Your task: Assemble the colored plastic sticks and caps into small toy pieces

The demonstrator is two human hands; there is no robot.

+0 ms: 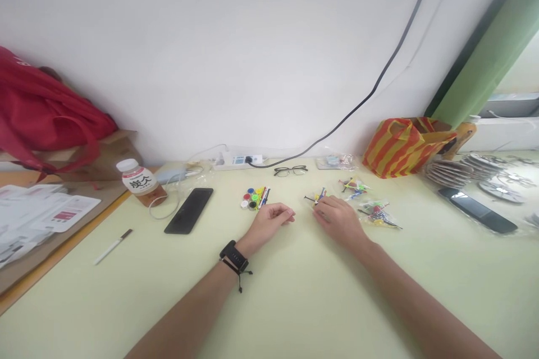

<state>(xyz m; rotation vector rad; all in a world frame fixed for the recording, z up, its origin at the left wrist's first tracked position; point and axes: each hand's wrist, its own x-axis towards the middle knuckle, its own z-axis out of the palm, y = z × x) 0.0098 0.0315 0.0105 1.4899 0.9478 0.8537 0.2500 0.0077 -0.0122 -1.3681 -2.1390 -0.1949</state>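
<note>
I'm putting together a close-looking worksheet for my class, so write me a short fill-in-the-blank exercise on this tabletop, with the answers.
1. The person's ____ is at the blue-and-yellow plastic pieces.
2. The black wristband is worn on the ____ arm.
3. Left of the black smartphone stands a white-capped ____.
4. A pair of dark-framed ____ lies near the wall.

Missing words: right hand; left; bottle; eyeglasses.

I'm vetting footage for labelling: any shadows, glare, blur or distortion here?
Head view: soft light, faint shadows on the table; whitish glints on the grey discs at right; small parts by the right hand lack crisp detail; wide-angle stretch toward the edges.
</note>
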